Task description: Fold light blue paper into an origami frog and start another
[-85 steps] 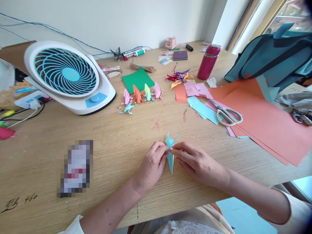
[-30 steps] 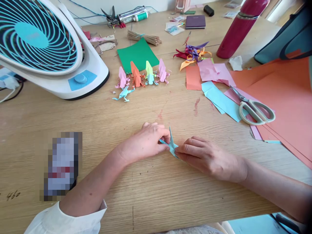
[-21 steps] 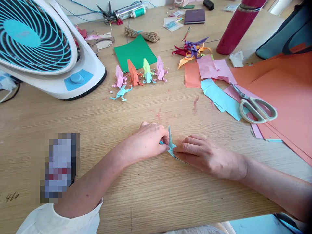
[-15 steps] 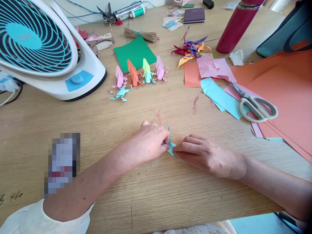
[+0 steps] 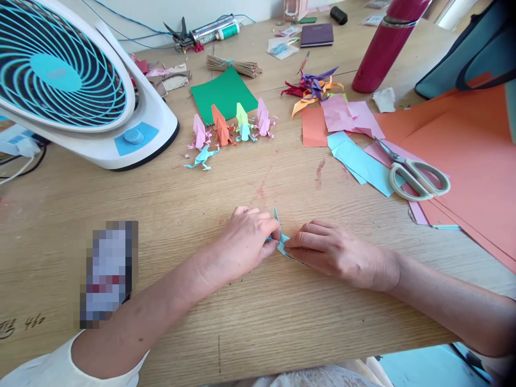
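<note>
A small light-blue folded paper piece (image 5: 281, 240) lies on the wooden table (image 5: 169, 215) between my hands, mostly covered by them. My left hand (image 5: 245, 239) pinches its left side with curled fingers. My right hand (image 5: 332, 252) presses flat on its right part, fingers together. One blue point sticks up between the fingertips.
A white and teal fan (image 5: 76, 91) stands at the back left. Several small folded paper figures (image 5: 229, 129) stand by a green sheet (image 5: 223, 92). Scissors (image 5: 415, 174) lie on pink, blue and orange papers (image 5: 463, 156) at the right. A red bottle (image 5: 385, 43) stands behind.
The camera moved in closer since the oldest frame. The blue piece was turned and laid lower; my hands have closed in and now cover more of it.
</note>
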The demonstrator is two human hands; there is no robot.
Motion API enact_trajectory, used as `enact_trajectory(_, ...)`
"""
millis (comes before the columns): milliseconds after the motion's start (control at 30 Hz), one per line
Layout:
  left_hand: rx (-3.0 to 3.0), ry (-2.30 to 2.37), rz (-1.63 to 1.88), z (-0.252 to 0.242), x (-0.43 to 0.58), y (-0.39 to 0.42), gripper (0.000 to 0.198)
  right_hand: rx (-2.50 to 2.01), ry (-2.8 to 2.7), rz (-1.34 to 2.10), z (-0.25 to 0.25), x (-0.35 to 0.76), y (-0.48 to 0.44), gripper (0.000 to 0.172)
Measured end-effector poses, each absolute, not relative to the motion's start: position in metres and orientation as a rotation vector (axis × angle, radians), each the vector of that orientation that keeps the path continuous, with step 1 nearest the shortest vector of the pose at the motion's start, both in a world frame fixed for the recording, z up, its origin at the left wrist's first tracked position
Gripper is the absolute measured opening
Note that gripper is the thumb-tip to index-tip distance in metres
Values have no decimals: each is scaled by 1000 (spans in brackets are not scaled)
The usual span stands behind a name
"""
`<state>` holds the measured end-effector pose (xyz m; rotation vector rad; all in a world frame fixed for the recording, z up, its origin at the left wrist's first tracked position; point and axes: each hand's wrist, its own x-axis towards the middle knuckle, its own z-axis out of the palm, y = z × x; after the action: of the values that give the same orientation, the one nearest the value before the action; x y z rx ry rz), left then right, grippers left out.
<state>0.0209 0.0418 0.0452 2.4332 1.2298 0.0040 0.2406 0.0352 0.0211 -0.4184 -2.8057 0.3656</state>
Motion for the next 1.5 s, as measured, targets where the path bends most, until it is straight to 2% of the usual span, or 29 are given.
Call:
enact_trajectory(333, 2701, 1116, 359, 28, 10, 24, 12, -429, -2774, 363, 17, 242, 35, 27)
enact_trajectory(667, 2876, 1001, 575, 18, -1, 11, 11, -436, -2772, 351, 18, 242, 35, 29)
enact_trajectory(833, 2943, 985, 559, 13, -7, 3, 10, -437, -2775, 306, 17, 242, 34, 28)
enact_trajectory(1167, 2969, 1044, 479, 15, -8, -14, 31, -448, -2785, 328, 17, 242, 34, 28)
enact_trajectory(1500, 3012, 1136, 572, 2, -6, -16, 30, -457, -2785, 161, 13, 240, 34, 29)
